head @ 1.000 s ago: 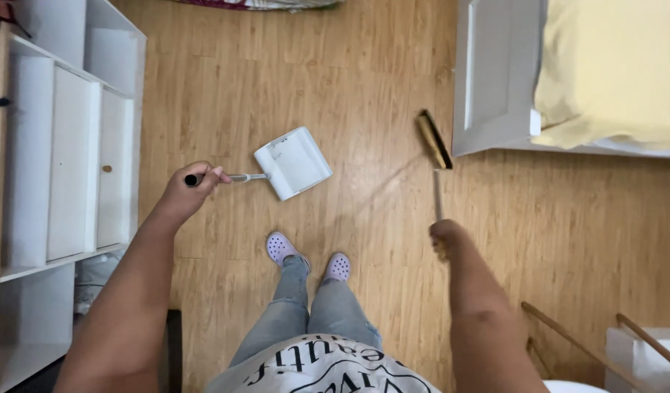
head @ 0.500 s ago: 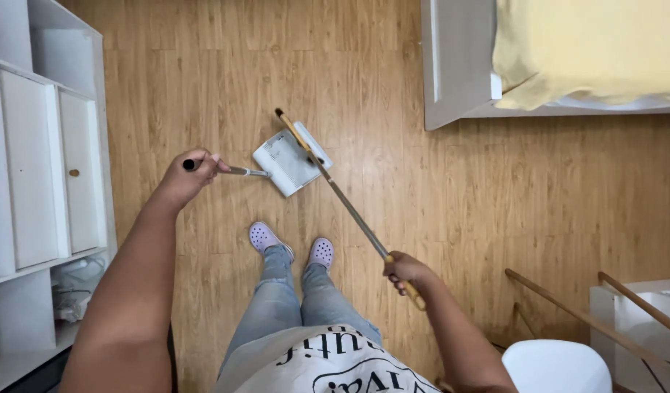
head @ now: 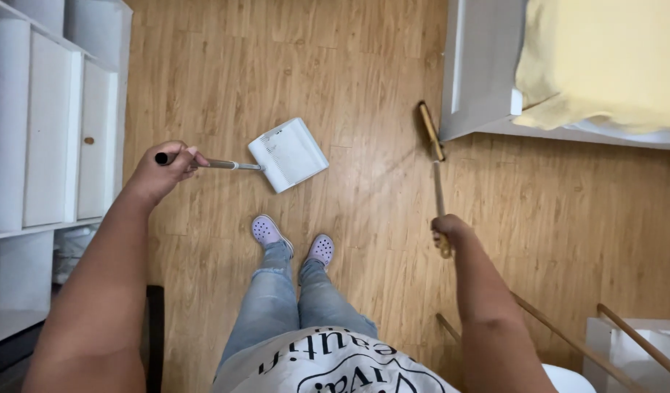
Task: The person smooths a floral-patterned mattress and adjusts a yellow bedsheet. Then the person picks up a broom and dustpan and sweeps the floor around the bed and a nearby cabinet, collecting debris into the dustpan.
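My left hand grips the black-tipped metal handle of a white dustpan, whose pan rests on the wooden floor in front of my feet. My right hand is closed around the wooden stick of a broom. The broom head touches the floor to the right of the dustpan, close to the corner of the white bed frame. Dustpan and broom head are apart. My feet in lilac clogs stand below the dustpan.
A white shelf unit with cupboard doors lines the left side. A bed with a yellow blanket fills the upper right. Wooden rods and a white object sit at the lower right. A dark object lies by my left leg.
The broom has swung away from the dustpan to the right, back beside the bed frame. The dustpan has stayed in place in my left hand.
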